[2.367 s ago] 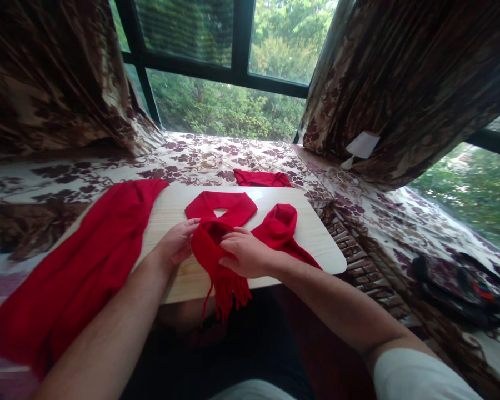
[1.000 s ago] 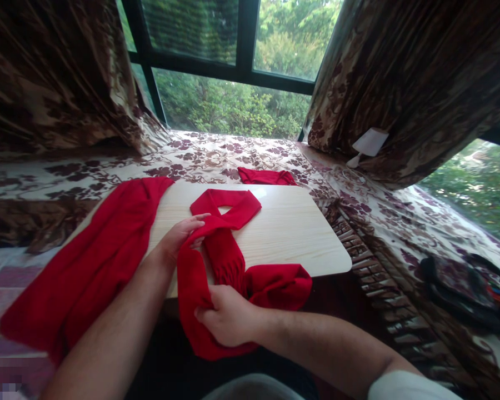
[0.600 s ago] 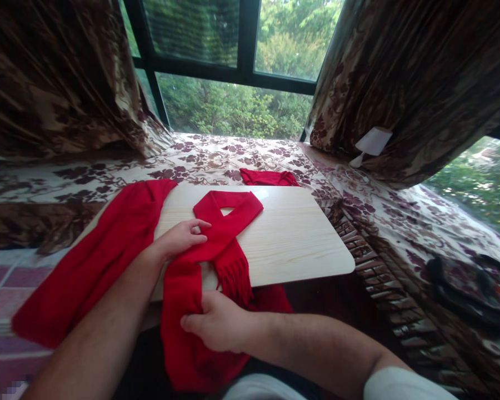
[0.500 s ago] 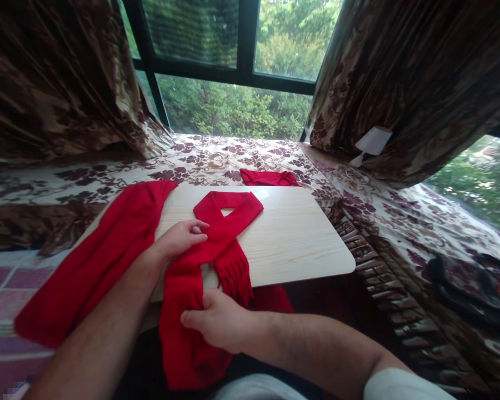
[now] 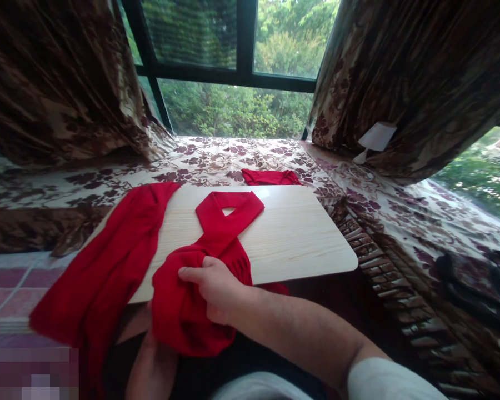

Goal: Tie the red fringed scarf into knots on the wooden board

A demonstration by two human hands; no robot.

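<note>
A red scarf (image 5: 225, 225) lies crossed over itself in a loop on a pale wooden tabletop (image 5: 300, 239). Its fringed end shows partly by my right forearm. The near part of the scarf is lifted and bunched over the table's front edge. My right hand (image 5: 214, 286) grips this part from above, thumb pointing left. Low at the left edge of the bunched cloth, my left hand (image 5: 150, 339) reaches in beneath it; its fingers are hidden by the fabric. Another red cloth (image 5: 116, 250) drapes over the table's left side, close to my left arm.
Beyond the table, a small red folded cloth (image 5: 270, 177) lies on a floral-covered ledge (image 5: 208, 158) below the window. A white lamp (image 5: 377, 137) stands at the right by a curtain (image 5: 420, 66). A dark bag-like object (image 5: 475, 289) lies far right.
My left hand has left the scarf's crossing and moved down and toward me, under the hanging part. My right hand has risen slightly, lifting the near part into a bunch.
</note>
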